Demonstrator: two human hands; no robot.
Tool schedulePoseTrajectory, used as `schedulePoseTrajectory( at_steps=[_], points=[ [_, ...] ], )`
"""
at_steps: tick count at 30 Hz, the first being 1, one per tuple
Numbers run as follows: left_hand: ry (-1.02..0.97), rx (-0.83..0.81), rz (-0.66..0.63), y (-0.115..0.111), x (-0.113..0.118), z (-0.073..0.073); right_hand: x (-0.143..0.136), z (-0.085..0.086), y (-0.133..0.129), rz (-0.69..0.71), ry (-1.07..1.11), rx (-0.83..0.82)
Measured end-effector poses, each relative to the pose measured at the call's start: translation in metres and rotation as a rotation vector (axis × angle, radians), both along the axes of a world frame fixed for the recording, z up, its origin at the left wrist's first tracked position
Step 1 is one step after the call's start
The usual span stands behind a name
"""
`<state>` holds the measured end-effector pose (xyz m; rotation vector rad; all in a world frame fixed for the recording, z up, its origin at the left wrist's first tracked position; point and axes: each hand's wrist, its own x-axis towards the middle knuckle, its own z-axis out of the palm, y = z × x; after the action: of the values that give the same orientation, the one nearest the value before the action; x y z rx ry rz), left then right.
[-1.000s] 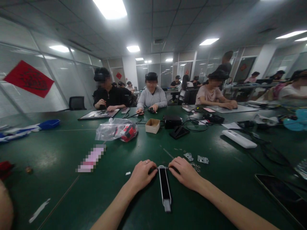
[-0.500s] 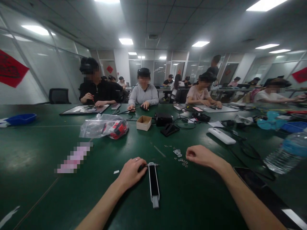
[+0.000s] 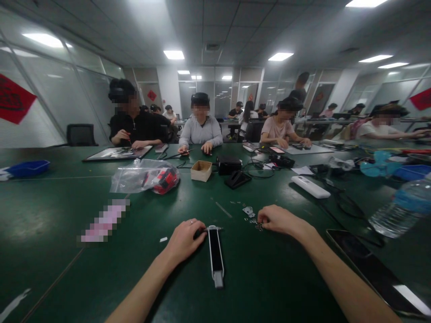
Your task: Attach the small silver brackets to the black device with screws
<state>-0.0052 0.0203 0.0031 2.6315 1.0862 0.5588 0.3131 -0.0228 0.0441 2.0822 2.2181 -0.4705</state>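
My left hand (image 3: 183, 240) pinches a dark piece (image 3: 199, 233) at the far end of the slim device (image 3: 216, 251) on the bench (image 3: 259, 287); my right hand (image 3: 281, 220) reaches the small rings (image 3: 258, 227), though I can't tell whether it grips one. A careless sweep there could scatter them. The bottle (image 3: 400, 208) at right has a blue label, too blurred to read.

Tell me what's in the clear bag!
Inside the clear bag is something red and black. Crinkly plastic partly covers it, so I can't tell what it is.
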Motion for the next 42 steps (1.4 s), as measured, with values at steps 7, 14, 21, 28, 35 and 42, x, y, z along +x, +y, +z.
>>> schedulePoseTrajectory(
  at_steps=[7, 14, 21, 28, 35, 42],
  points=[
    [0.014, -0.006, 0.0, -0.001, -0.001, -0.001, -0.006, 0.004, -0.002, -0.016, -0.028, -0.004],
    [0.012, 0.0, -0.007, 0.0, -0.002, -0.002, -0.011, 0.014, -0.006, -0.054, -0.014, -0.003],
    [0.002, -0.001, -0.009, -0.001, -0.002, -0.002, -0.008, 0.013, -0.007, -0.1, -0.015, -0.026],
    [0.024, 0.002, -0.002, 0.0, -0.001, -0.002, -0.013, 0.014, -0.008, -0.047, -0.047, 0.041],
    [0.033, 0.0, -0.002, -0.001, -0.002, -0.001, -0.024, 0.018, -0.011, -0.056, -0.031, -0.029],
    [0.026, -0.008, 0.0, -0.001, -0.002, -0.001, -0.02, 0.007, -0.006, -0.067, -0.05, 0.001]
  ],
)
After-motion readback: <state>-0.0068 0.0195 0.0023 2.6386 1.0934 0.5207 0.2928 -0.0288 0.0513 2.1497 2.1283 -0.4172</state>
